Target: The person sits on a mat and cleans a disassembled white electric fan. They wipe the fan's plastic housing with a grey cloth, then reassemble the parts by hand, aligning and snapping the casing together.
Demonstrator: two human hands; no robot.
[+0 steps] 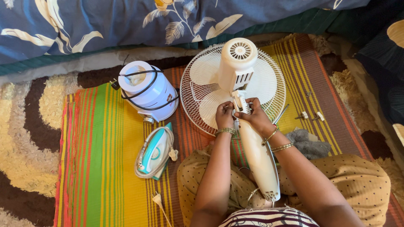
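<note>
Person seated cross-legged on a striped mat (101, 168), knees in dotted tan cloth at the bottom of the view. A cream fan stand (260, 159) lies along the lap, base end nearest the body, running up to the neck joint. Left hand (224, 114) is curled narrow at the left side of the joint, fingertips pinched on a small part there; what exactly it pinches is too small to tell. Right hand (253, 114) is wrapped around the top of the stand just below the joint, holding it. Both wrists carry bangles. Beyond the hands sits the motor housing (237, 63), rear vents facing up, resting over the round wire fan guard (233, 90), which lies flat on the mat with the blades visible through it. Left of the lap: a loose plug (158, 198) on its cord, then a teal and white iron (155, 152) with cord wound around it, then, further off, a white cylindrical appliance (147, 90) with a black cord looped over it. Right of the stand: a grey cloth (309, 143), and further out small pale clips (311, 115) on the mat. A patterned rug (29, 138) lies under the mat; blue floral bedding (105, 21) at the far edge
</note>
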